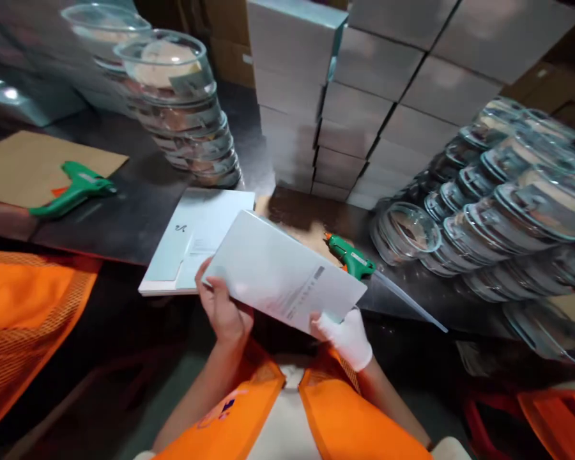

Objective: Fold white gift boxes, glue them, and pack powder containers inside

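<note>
A flat white box (273,268) with small print and a barcode is held tilted in front of my chest. Bare-skinned, my left hand (225,313) grips its left end, thumb on top. At the lower right corner my right hand (342,332), in a white glove with the thumb uncovered, is closed on the same box. Just left of it lies a stack of white printed cards or flat boxes (206,223) at the table edge. Beyond my right hand rests a green glue gun (352,255) with a clear glue stick (407,297) sticking out of its back.
Stacks of clear round tubs stand at the left (191,108) and right (522,191). White boxes (364,96) are piled at the back. Another green glue gun (79,188) lies by brown cardboard (23,163). Orange vests of people (29,313) show on both sides.
</note>
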A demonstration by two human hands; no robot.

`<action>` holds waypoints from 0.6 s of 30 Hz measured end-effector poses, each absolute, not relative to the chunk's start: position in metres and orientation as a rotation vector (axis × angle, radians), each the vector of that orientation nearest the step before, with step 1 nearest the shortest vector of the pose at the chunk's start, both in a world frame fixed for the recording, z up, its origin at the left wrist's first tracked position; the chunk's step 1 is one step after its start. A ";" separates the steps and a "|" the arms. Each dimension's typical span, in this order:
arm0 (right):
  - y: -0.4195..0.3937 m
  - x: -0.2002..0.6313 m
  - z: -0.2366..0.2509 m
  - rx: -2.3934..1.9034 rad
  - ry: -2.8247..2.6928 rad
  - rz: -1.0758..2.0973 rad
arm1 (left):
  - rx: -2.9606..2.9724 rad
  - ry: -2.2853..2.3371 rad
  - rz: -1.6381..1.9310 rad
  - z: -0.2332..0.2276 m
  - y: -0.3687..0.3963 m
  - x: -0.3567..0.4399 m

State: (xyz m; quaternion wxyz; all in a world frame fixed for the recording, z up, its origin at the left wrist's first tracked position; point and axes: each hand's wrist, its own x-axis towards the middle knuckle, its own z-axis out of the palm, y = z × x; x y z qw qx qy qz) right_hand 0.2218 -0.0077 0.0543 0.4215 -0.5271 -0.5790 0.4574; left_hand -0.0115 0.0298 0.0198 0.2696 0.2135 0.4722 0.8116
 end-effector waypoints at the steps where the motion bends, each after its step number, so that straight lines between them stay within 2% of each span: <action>1: -0.005 0.228 0.062 -1.357 -1.466 1.095 | 0.649 1.301 2.106 0.019 0.025 -0.008; 3: 0.003 0.247 0.081 -1.317 -1.689 0.977 | 0.910 1.377 2.051 0.024 0.014 -0.010; 5: 0.011 0.263 0.099 -1.164 -2.115 0.862 | 1.432 1.438 2.043 0.038 0.005 -0.022; 8: 0.019 0.264 0.116 -0.911 -2.575 0.656 | 2.291 1.330 1.460 0.066 -0.003 -0.040; 10: 0.025 0.260 0.119 -0.741 -2.667 0.609 | 2.479 1.235 1.018 0.076 -0.005 -0.045; 12: 0.039 0.269 0.122 -0.689 -2.585 0.659 | 2.453 1.233 0.830 0.075 -0.008 -0.047; 14: 0.066 0.298 0.128 -0.915 -2.380 0.613 | 2.333 1.324 0.836 0.067 -0.013 -0.051; 18: 0.152 0.376 0.146 -1.816 -2.043 -0.013 | 1.938 1.545 1.083 0.048 -0.028 -0.059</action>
